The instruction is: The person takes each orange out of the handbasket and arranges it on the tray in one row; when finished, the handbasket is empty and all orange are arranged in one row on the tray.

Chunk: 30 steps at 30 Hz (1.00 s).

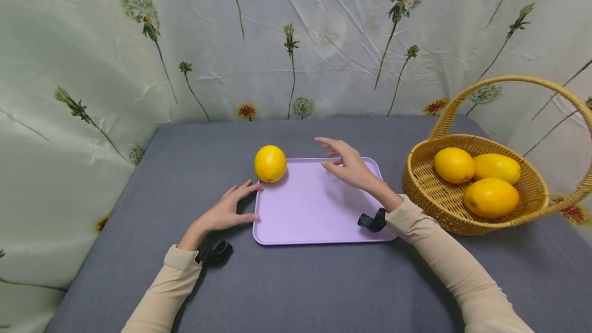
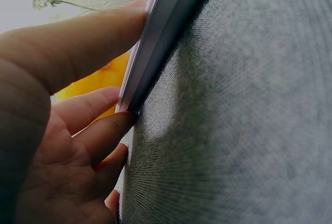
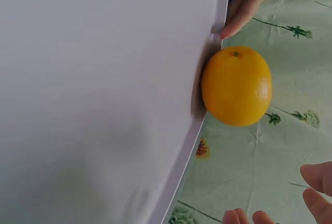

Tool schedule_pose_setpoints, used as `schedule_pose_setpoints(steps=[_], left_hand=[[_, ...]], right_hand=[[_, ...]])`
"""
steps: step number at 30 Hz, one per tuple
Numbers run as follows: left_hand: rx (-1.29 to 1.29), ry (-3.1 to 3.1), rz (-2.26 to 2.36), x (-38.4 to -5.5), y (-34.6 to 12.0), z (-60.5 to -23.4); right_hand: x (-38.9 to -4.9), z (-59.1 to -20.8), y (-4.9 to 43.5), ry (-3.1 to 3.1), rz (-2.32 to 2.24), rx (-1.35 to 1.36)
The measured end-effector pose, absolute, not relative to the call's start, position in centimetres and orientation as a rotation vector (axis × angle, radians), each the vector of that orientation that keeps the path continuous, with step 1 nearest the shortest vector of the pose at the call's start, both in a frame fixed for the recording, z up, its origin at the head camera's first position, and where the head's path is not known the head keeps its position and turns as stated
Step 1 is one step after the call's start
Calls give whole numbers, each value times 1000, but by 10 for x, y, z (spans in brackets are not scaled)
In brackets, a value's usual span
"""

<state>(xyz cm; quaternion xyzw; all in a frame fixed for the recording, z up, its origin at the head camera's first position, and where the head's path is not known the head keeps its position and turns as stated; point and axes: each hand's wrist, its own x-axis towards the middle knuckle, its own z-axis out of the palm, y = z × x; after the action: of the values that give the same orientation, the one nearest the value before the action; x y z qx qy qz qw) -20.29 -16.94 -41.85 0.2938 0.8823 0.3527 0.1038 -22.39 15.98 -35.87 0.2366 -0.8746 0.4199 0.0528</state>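
A lilac tray point(image 1: 319, 204) lies flat on the grey tabletop. One round orange point(image 1: 270, 164) sits in its far left corner, its stem mark showing in the right wrist view. My left hand point(image 1: 229, 209) rests at the tray's left edge with fingers spread; in the left wrist view the thumb point(image 2: 98, 37) and fingertips touch the outer rim point(image 2: 150, 42). Above the tray's far right part hovers my right hand point(image 1: 348, 164), fingers loosely extended and nothing in them. It is a short way right of the orange.
On the right stands a wicker basket point(image 1: 418, 189) with a tall arched handle point(image 1: 513, 80), holding three yellow-orange fruits point(image 1: 491, 198). A dandelion-printed cloth point(image 1: 333, 40) hangs behind the table. Dark wrist cameras point(image 1: 372, 221) sit on both wrists.
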Motion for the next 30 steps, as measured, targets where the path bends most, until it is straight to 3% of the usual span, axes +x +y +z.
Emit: schedule_pose_setpoints(steps=[30], left_hand=[[896,2610,1042,-203,-171,-418]], right_hand=[[-189,-346,249,-2646,1115,519]])
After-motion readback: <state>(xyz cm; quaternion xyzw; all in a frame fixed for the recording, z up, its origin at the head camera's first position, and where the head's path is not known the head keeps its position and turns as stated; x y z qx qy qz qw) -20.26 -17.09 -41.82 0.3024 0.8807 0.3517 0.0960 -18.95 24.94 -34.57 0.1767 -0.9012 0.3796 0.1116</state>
